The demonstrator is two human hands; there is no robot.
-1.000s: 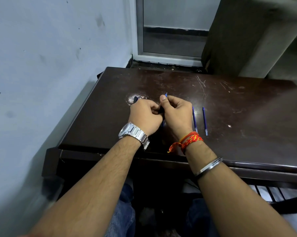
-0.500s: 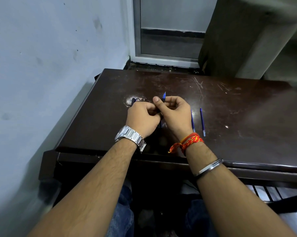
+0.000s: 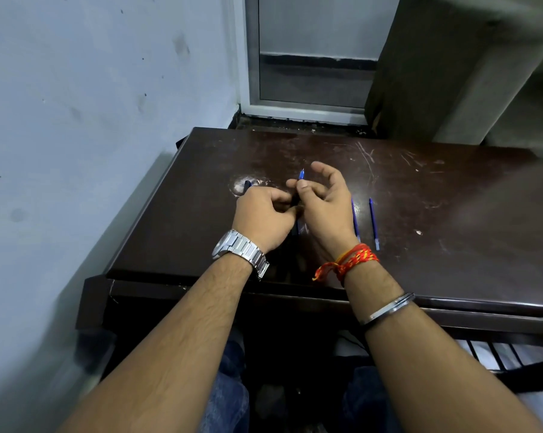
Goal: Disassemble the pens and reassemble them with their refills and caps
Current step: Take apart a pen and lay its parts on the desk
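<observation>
My left hand [image 3: 265, 214] and my right hand [image 3: 324, 203] meet over the middle of the dark wooden table [image 3: 435, 195]. Between them stands a blue pen [image 3: 301, 176], tip pointing away from me; my right thumb and forefinger pinch it just below the tip while the other right fingers spread loosely. My left hand's curled fingers grip the pen's lower part, mostly hidden. A dark cap [image 3: 247, 184] pokes out behind my left knuckles. Two blue refills [image 3: 355, 218] [image 3: 373, 223] lie side by side on the table, just right of my right hand.
A pale wall [image 3: 92, 104] runs along the table's left edge. A door frame [image 3: 307, 110] and a grey pillar [image 3: 445, 73] stand beyond the far edge. A worn white patch [image 3: 242, 182] marks the tabletop by my left hand. My knees sit under the front edge.
My right hand's outer fingers have uncurled and spread, and more of the pen's blue tip shows above the fingers. The view shifted slightly; the two refills have not moved.
</observation>
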